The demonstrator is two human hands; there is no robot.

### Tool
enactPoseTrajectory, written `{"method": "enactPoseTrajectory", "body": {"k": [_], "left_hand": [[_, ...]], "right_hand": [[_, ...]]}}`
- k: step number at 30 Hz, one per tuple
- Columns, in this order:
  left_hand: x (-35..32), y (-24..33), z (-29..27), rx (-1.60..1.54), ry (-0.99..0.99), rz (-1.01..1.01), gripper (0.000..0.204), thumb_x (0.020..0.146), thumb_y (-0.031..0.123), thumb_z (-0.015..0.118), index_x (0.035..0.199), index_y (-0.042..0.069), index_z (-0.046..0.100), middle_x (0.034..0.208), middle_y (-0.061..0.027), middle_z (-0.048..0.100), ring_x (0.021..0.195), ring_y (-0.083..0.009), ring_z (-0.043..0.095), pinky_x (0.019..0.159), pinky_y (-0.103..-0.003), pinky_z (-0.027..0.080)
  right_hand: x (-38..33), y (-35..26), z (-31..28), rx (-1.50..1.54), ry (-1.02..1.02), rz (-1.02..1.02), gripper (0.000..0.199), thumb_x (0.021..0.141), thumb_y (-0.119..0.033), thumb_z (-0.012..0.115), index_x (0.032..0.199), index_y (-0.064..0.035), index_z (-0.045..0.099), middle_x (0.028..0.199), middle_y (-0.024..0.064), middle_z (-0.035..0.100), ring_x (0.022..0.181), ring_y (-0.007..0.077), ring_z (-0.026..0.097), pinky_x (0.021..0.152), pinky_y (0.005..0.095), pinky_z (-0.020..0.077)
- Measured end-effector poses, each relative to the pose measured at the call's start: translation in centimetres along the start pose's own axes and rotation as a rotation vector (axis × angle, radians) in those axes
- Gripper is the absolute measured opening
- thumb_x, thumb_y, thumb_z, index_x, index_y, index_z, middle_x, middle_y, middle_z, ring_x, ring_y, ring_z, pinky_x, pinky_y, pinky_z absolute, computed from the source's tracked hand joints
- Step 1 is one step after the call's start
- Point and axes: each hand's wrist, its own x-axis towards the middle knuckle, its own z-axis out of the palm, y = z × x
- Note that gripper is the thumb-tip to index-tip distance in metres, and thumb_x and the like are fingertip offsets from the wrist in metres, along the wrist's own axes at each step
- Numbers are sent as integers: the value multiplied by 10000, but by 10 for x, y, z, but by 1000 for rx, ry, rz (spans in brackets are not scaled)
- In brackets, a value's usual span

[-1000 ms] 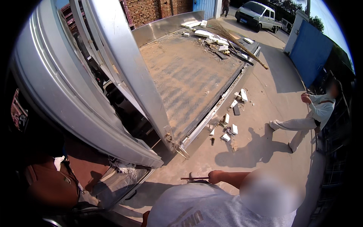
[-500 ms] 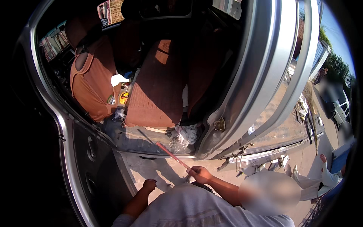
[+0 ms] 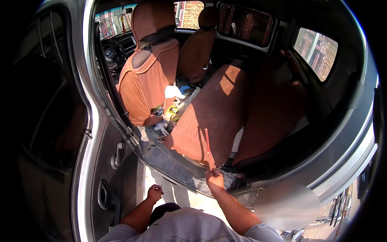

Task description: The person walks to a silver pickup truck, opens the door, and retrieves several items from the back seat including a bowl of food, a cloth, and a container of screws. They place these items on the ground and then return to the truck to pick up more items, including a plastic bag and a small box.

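Observation:
My right hand (image 3: 215,180) is closed round the lower end of a long, thin red stick (image 3: 208,147), which points up and away. Behind it lies the reddish-brown cover of the rear seat (image 3: 209,109); I cannot tell whether the stick touches it. Close to the open car door (image 3: 109,161), my left hand (image 3: 155,192) is closed, fingers pinched together. Something small and thin seems to show at its fingertips, too small to name. Below the right hand, a bundle of whitish strands (image 3: 200,184) lies by the door sill.
The front seat (image 3: 147,84) wears a matching cover. On the floor between the seats lie a white cloth or paper (image 3: 173,92), a yellow package (image 3: 172,110) and other clutter. The grey body frame (image 3: 342,161) curves round the opening on the right.
My view has turned toward the cabin. My right hand has come up to the rear seat's edge, and the red stick, earlier slanting left, now stands nearly upright. My left hand stays low and closed.

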Motion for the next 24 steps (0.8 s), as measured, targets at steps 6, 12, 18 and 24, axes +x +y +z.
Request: {"method": "enactPoseTrajectory", "body": {"k": [6, 12, 18, 24], "left_hand": [[63, 114, 25, -198, 255, 137, 216, 951, 175, 620, 1129, 53, 634, 697, -47, 587, 499, -118, 547, 372, -288, 443], [226, 112, 21, -181, 453, 322, 159, 896, 174, 618, 826, 37, 658, 626, -8, 569, 580, -121, 525, 557, -313, 429], [258, 185, 47, -437, 179, 313, 104, 905, 130, 595, 821, 75, 620, 636, 30, 526, 541, -61, 443, 498, -250, 342], [259, 209, 49, -350, 210, 437, 111, 969, 185, 606, 958, 83, 647, 678, 62, 492, 553, -32, 372, 485, -214, 278]], "right_hand": [[59, 1, 10, -13, 165, -85, 165, 893, -83, 597, 754, -33, 525, 666, -12, 507, 608, 68, 441, 540, 258, 360], [94, -16, 18, -175, 173, 59, 159, 957, -134, 576, 859, -9, 568, 678, -3, 507, 617, 92, 462, 556, 285, 379], [132, -4, 20, -620, 387, -111, 332, 881, -128, 601, 1177, 21, 608, 964, 232, 644, 872, 361, 622, 820, 392, 489], [74, -42, 11, -793, 330, -320, 491, 811, -185, 680, 1269, -35, 590, 1200, 189, 619, 1122, 378, 562, 1002, 470, 418]]}}
